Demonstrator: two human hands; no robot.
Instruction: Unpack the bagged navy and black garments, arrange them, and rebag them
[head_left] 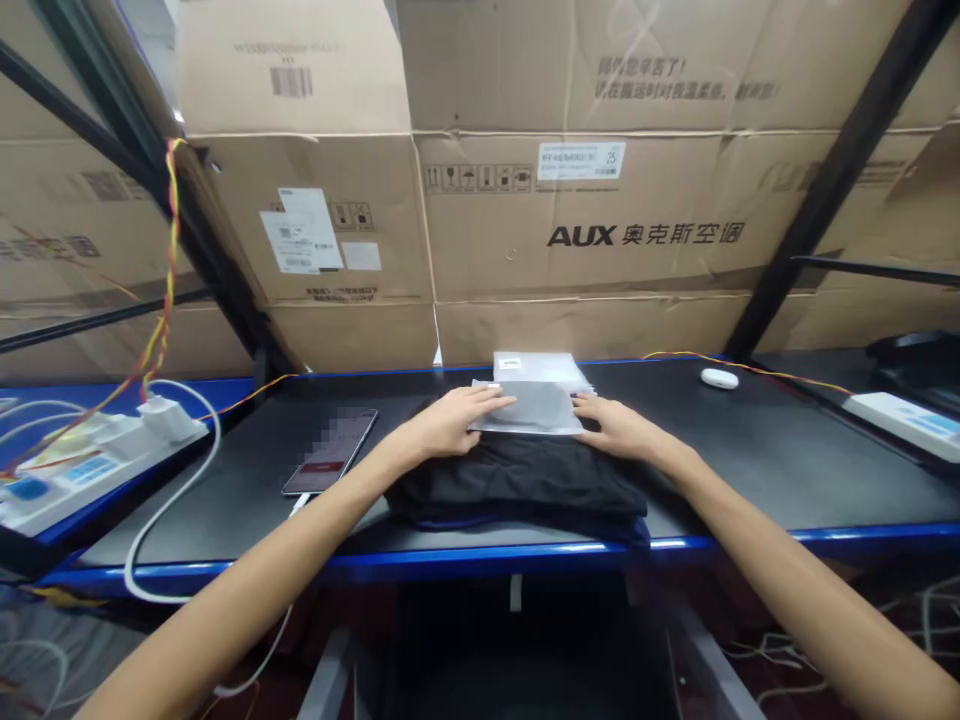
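Between my two hands is a flat, translucent plastic bag [536,410], held above a folded black cloth [517,480]. My left hand [459,415] grips the bag's left end, its fingers lying over the top and its thumb lower down. At the right end, my right hand [611,425] pinches the edge, fingers above and thumb below. Just behind stands or lies a stack of similar translucent bags [544,367] with a small white label. A dark blue layer [525,522] shows under the black cloth at the table's front edge.
Left of the cloth lies a phone [331,455] with a white cable plugged in. Power strips [97,460] sit far left and another strip [907,420] far right. A small white case [719,379] rests at the back right. Large cardboard boxes [487,240] stand behind the table [750,470].
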